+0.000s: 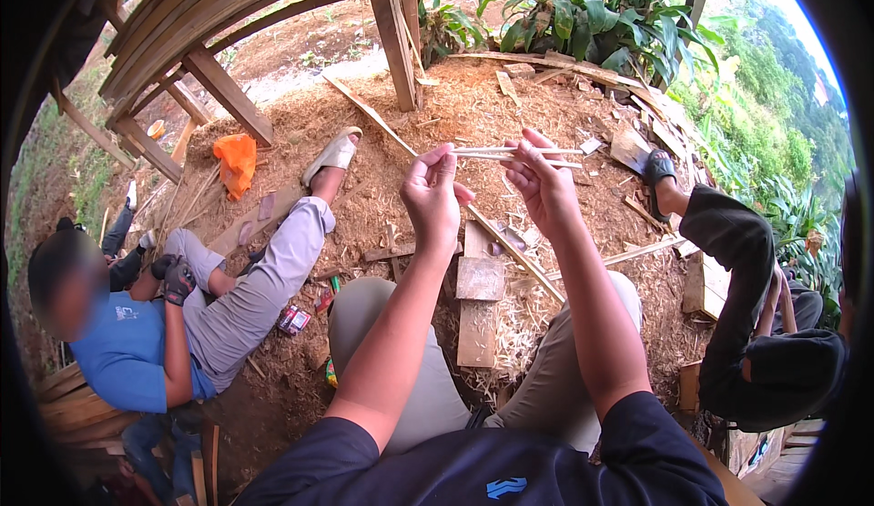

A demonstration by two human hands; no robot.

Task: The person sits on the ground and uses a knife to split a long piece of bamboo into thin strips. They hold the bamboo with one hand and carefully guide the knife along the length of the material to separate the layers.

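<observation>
Two thin, pale wooden sticks (482, 153) are held up in front of me, lying nearly level and close together. My left hand (435, 195) pinches their left ends between thumb and fingers. Farther along, the fingers of my right hand (543, 177) are closed around the same sticks, and their free ends stick out to the right. Below my hands, a long wood strip (505, 244) slants across the ground. Between my knees lie a pale wooden block (481, 278) and a short board (477, 335), with shavings around them.
A person in a blue shirt and gloves (137, 338) sits at left; another in dark clothes (774, 351) sits at right. A timber frame (396, 37) stands at the far left, near an orange plastic bag (235, 166). Wood shavings (455, 106) cover the ground.
</observation>
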